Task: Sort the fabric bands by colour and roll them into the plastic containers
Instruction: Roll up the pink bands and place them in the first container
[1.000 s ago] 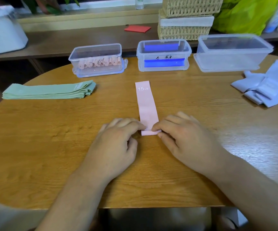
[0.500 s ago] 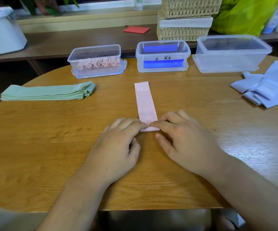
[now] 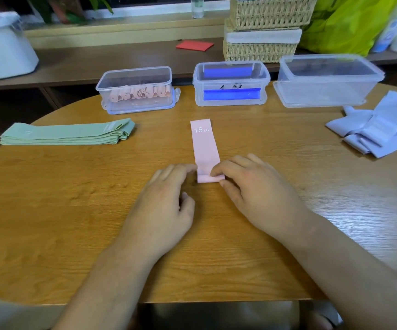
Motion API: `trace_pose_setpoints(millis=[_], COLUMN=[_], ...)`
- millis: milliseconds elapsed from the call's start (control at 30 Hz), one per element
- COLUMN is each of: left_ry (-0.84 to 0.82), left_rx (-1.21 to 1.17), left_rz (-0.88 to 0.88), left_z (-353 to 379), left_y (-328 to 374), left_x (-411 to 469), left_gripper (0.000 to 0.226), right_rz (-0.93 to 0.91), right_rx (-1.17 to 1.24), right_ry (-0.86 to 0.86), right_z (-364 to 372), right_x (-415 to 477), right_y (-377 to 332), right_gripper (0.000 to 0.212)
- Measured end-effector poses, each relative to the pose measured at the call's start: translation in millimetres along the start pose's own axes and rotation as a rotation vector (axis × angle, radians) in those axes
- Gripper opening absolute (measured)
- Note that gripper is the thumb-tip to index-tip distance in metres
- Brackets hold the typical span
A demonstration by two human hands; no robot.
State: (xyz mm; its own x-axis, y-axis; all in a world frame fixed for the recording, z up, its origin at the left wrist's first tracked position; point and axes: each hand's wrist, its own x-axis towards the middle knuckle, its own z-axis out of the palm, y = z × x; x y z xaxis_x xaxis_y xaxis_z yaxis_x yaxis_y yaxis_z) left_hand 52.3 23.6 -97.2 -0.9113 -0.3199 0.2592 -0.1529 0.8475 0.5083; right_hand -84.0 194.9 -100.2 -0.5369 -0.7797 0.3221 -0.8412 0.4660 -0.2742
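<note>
I count three clear plastic containers [image 3: 323,91], one flat pink fabric band [image 3: 204,144] marked 15 LB, one stack of mint-green fabric bands [image 3: 66,134], one heap of pale lilac fabric bands [image 3: 383,129], layers uncountable from here, two woven wicker baskets [image 3: 264,51], one red card [image 3: 194,45]

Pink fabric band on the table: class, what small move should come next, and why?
Probably roll the near end of the pink fabric band one more turn away from the body. Only a short roll sits between the left hand and right hand; most of it lies flat, up to its 15 LB mark.
</note>
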Motion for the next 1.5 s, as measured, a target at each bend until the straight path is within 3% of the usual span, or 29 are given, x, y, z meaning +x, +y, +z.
trace_pose_setpoints(millis=[333,700,1100,1300,1500], left_ry=[-0.171,-0.145,-0.131,-0.126,-0.128], left_rx=[0.137,0.172,0.135,0.149,0.173], left_rz=[0.134,0.103,0.204,0.176,0.174], left_z=[-6.3,-3.7,-6.6,-6.7,-5.1], left_y=[-1.7,-2.1,4.9,4.2,4.9], left_x=[-4.6,-4.3,-8.3,-7.3,-6.2], left_gripper=[0.065,0.058,0.055,0.056,0.056], right_rz=[-0.063,-0.053,-0.015,0.083,0.014], right_rx=[0.075,0.099,0.029,0.211,0.175], right_ry=[-0.018,-0.004,0.003,0.141,0.091], right_z=[-12.6,-11.5,-3.4,-10.8,-9.3], right_x=[-31.5,-33.0,-29.0,-27.1,-28.1], right_y=[0.8,2.6,2.8,5.3,3.7], right_gripper=[0.022,0.024,0.04,0.039,0.039])
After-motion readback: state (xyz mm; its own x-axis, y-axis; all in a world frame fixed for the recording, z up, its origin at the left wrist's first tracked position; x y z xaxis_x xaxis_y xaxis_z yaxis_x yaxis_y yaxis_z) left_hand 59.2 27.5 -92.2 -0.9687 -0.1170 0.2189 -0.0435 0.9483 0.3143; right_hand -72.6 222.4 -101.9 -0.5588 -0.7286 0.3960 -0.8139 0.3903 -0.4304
